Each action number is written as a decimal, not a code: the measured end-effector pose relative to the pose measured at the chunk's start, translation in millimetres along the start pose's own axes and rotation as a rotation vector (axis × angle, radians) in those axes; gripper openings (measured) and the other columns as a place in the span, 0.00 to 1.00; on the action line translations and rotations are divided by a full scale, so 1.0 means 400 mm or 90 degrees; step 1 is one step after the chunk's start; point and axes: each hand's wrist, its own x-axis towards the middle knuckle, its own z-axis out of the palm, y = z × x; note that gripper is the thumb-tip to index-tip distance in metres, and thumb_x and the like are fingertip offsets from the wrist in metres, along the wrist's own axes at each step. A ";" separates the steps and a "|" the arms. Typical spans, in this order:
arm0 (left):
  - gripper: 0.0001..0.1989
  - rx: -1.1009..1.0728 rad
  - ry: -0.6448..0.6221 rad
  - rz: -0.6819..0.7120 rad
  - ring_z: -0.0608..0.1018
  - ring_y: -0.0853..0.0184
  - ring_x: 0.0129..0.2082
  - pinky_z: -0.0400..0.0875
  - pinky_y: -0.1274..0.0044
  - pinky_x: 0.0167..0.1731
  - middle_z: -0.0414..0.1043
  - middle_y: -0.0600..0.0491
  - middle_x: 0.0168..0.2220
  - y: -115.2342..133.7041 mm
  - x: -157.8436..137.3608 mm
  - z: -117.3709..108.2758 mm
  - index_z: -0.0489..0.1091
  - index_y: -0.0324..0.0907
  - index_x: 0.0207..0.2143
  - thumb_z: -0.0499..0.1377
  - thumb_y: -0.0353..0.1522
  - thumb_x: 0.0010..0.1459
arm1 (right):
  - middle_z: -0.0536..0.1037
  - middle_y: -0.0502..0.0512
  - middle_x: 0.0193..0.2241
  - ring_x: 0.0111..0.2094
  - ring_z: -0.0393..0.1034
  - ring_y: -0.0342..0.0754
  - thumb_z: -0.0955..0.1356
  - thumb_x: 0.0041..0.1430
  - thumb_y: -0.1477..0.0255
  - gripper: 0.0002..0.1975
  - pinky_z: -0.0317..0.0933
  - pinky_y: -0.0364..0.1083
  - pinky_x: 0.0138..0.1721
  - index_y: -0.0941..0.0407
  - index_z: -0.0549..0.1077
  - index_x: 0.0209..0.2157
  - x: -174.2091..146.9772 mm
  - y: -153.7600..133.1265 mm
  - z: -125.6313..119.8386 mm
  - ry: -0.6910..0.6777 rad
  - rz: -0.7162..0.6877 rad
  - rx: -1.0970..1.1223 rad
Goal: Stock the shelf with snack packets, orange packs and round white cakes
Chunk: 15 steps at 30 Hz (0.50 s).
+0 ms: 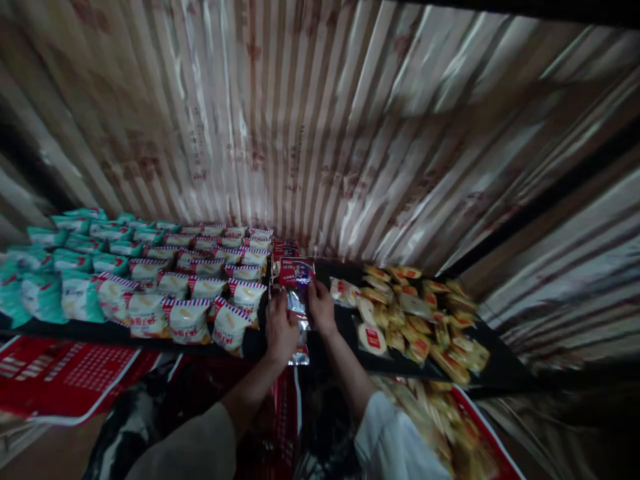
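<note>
Both of my hands hold a red and dark blue foil snack packet (pixel 296 273) upright over the black shelf. My left hand (pixel 281 327) grips its lower left side, and my right hand (pixel 321 305) has its right edge between the fingers. Behind it, more red packets (pixel 285 248) stand in a line against the back. Below my hands a shiny silver packet end (pixel 300 355) shows at the shelf's front edge. To the left are rows of white bags with red and blue striped tops (pixel 187 321). On the right, small yellow wrapped snacks (pixel 417 327) lie in a loose heap.
Several teal bags (pixel 83 297) fill the far left of the black shelf (pixel 330 353). A striped plastic-covered wall (pixel 300 133) rises behind. Red printed sheets (pixel 65 377) hang below the shelf front. More yellow wrapped snacks (pixel 435 420) lie lower at the right.
</note>
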 end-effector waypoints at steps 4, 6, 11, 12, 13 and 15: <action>0.26 0.075 0.030 0.027 0.61 0.52 0.58 0.55 0.63 0.59 0.62 0.37 0.56 -0.006 0.055 0.024 0.63 0.31 0.55 0.51 0.24 0.51 | 0.76 0.59 0.36 0.41 0.69 0.51 0.57 0.59 0.64 0.19 0.59 0.46 0.43 0.59 0.75 0.36 0.052 0.000 0.031 0.002 -0.018 -0.128; 0.25 0.103 0.035 0.036 0.61 0.51 0.58 0.55 0.62 0.58 0.62 0.36 0.55 -0.015 0.067 0.035 0.64 0.29 0.54 0.51 0.24 0.51 | 0.76 0.61 0.38 0.42 0.68 0.51 0.58 0.60 0.66 0.18 0.58 0.46 0.45 0.60 0.75 0.35 0.065 0.002 0.043 0.004 -0.043 -0.183; 0.24 0.141 0.056 0.052 0.60 0.52 0.58 0.57 0.61 0.57 0.62 0.38 0.54 -0.038 0.065 0.057 0.65 0.31 0.52 0.51 0.23 0.50 | 0.76 0.63 0.41 0.44 0.68 0.51 0.57 0.61 0.70 0.17 0.56 0.47 0.48 0.60 0.75 0.34 0.069 0.010 0.069 0.002 -0.080 -0.260; 0.23 0.146 0.061 0.055 0.60 0.53 0.58 0.58 0.61 0.57 0.63 0.39 0.54 -0.040 0.064 0.059 0.65 0.32 0.51 0.51 0.23 0.50 | 0.76 0.63 0.42 0.45 0.67 0.51 0.57 0.61 0.70 0.17 0.56 0.47 0.49 0.60 0.75 0.35 0.067 0.012 0.072 0.004 -0.080 -0.270; 0.23 0.153 0.065 0.057 0.60 0.53 0.58 0.58 0.62 0.57 0.63 0.39 0.54 -0.040 0.063 0.060 0.65 0.32 0.51 0.51 0.23 0.50 | 0.75 0.63 0.42 0.45 0.67 0.52 0.57 0.61 0.70 0.16 0.56 0.47 0.49 0.61 0.75 0.35 0.064 0.012 0.075 0.004 -0.078 -0.280; 0.23 0.172 0.065 0.060 0.60 0.53 0.59 0.57 0.63 0.58 0.63 0.39 0.55 -0.039 0.064 0.057 0.65 0.31 0.51 0.51 0.23 0.51 | 0.75 0.64 0.43 0.46 0.67 0.52 0.57 0.61 0.71 0.16 0.55 0.48 0.49 0.61 0.74 0.38 0.059 0.013 0.080 -0.005 -0.074 -0.293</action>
